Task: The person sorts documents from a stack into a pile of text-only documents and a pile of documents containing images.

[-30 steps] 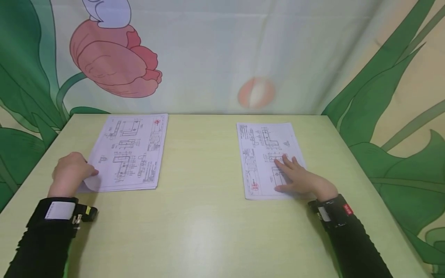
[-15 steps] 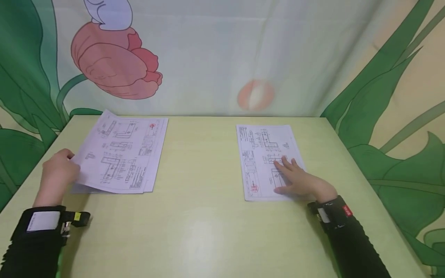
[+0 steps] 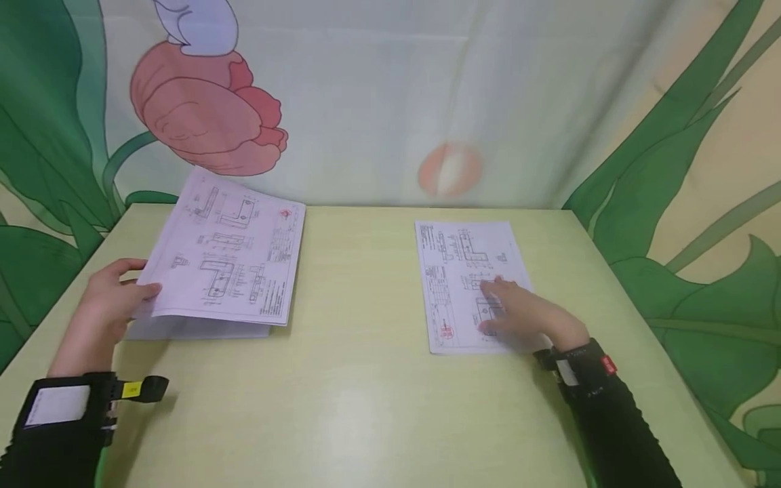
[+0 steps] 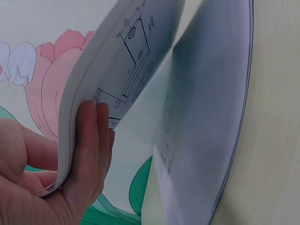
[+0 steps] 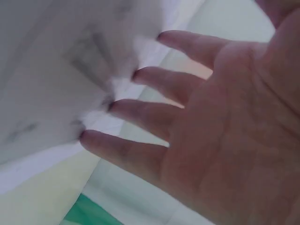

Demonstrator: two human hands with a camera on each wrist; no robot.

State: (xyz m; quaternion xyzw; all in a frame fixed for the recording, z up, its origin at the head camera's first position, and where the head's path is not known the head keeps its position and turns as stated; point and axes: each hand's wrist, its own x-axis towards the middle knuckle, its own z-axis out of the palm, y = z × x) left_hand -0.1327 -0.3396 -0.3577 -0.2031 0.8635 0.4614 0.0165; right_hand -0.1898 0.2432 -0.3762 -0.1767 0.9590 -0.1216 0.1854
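My left hand (image 3: 112,298) grips the left edge of a bundle of technical drawing sheets (image 3: 244,261), thumb on top. In the left wrist view its fingers (image 4: 89,145) lie behind the curved sheets (image 4: 70,93). The bundle is raised at a tilt, its far corner overlapping the wall cloth. Under it more paper (image 3: 201,330) lies on the table, mostly covered. My right hand (image 3: 531,315) rests its fingertips on a smaller stack of drawings (image 3: 451,285) lying flat at the right. In the right wrist view the fingers of this hand (image 5: 225,131) are spread and nearly straight.
A pale wooden table (image 3: 360,379) carries both stacks, with bare surface between them. Behind its far edge hangs a light cloth (image 3: 366,102) with a printed pink flower (image 3: 201,112) and green leaves. Both wrists wear black bands (image 3: 73,407).
My left hand has taken hold of the upper sheets, drawn them leftward, then lifted and tilted them back to the right, baring paper beneath. The right hand stays on its stack, its fingers shifting slightly.
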